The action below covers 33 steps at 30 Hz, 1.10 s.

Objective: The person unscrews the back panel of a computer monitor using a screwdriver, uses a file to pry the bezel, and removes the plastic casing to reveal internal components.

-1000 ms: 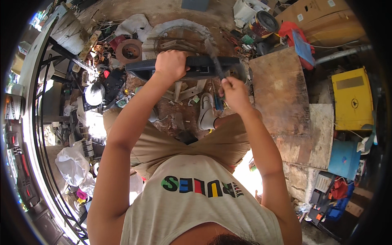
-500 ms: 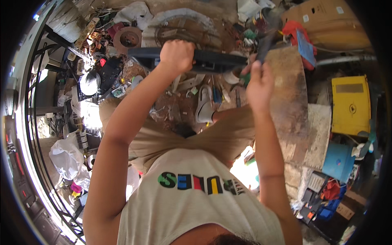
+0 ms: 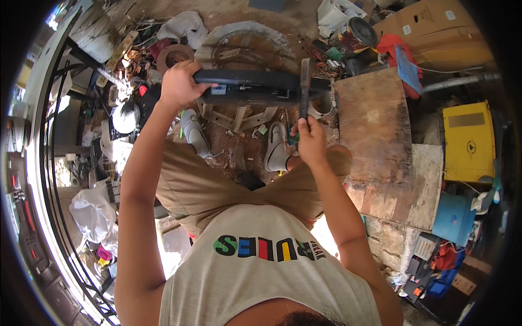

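Note:
A long black casing (image 3: 250,87), with port-like fittings along its near side, is held up crosswise above the littered ground. My left hand (image 3: 182,86) is wrapped round its left end, the thumb lying along the near side. My right hand (image 3: 311,140) is closed on a dark long metal tool (image 3: 305,89) with a squared far end. This tool overlaps the casing's right part; I cannot tell whether they touch. Something green shows beside the right-hand fingers. Beneath the casing are wooden pieces (image 3: 244,118) and a pale, cup-like container (image 3: 325,103).
A worn wooden board (image 3: 375,119) lies to the right, with a yellow box (image 3: 468,141) and a blue container (image 3: 452,217) beyond it. Cardboard (image 3: 435,32) stands at the far right. Scrap and a rusty disc (image 3: 175,56) crowd the far left. My shoes (image 3: 277,146) are below the casing.
My left hand has moved left to the casing's end. The tool, blurred and farther right before, has come left over the casing with my right hand. My left shoe now shows.

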{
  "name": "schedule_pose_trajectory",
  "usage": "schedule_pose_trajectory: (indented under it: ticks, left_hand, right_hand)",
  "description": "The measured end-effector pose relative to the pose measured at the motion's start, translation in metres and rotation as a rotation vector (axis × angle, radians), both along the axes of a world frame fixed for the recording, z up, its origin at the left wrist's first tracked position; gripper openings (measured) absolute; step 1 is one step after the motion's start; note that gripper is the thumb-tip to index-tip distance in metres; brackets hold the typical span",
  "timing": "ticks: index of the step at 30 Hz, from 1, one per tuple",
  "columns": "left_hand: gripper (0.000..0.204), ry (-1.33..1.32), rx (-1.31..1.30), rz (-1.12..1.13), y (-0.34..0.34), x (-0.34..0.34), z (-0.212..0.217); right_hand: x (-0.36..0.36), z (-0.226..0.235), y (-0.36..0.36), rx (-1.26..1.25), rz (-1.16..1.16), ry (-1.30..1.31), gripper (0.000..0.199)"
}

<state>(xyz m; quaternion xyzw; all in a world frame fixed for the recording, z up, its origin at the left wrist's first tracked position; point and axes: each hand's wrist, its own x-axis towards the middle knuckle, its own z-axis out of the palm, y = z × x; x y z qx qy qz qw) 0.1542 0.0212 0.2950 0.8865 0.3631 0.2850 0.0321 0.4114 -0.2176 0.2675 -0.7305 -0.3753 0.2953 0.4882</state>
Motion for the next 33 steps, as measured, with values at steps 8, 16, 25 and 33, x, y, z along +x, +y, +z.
schedule_pose_trajectory:
  ticks: [8, 16, 25, 33]
  left_hand:
    - [0.046, -0.059, -0.046, 0.078, -0.019, 0.039, -0.005]
    - [0.073, -0.639, -0.231, 0.169, -0.029, 0.049, -0.034]
    - [0.075, -0.925, -0.537, 0.248, -0.043, 0.065, -0.053]
    - [0.076, -1.034, -0.489, 0.261, -0.035, 0.069, -0.081]
  right_hand:
    - [-0.024, 0.058, 0.030, 0.094, 0.149, -0.147, 0.026]
    - [-0.019, 0.087, 0.052, -0.020, 0.243, -0.107, 0.022]
    - [-0.037, 0.073, 0.061, 0.344, 0.160, -0.271, 0.028]
    - [-0.045, 0.168, 0.077, 0.527, 0.175, -0.278, 0.030]
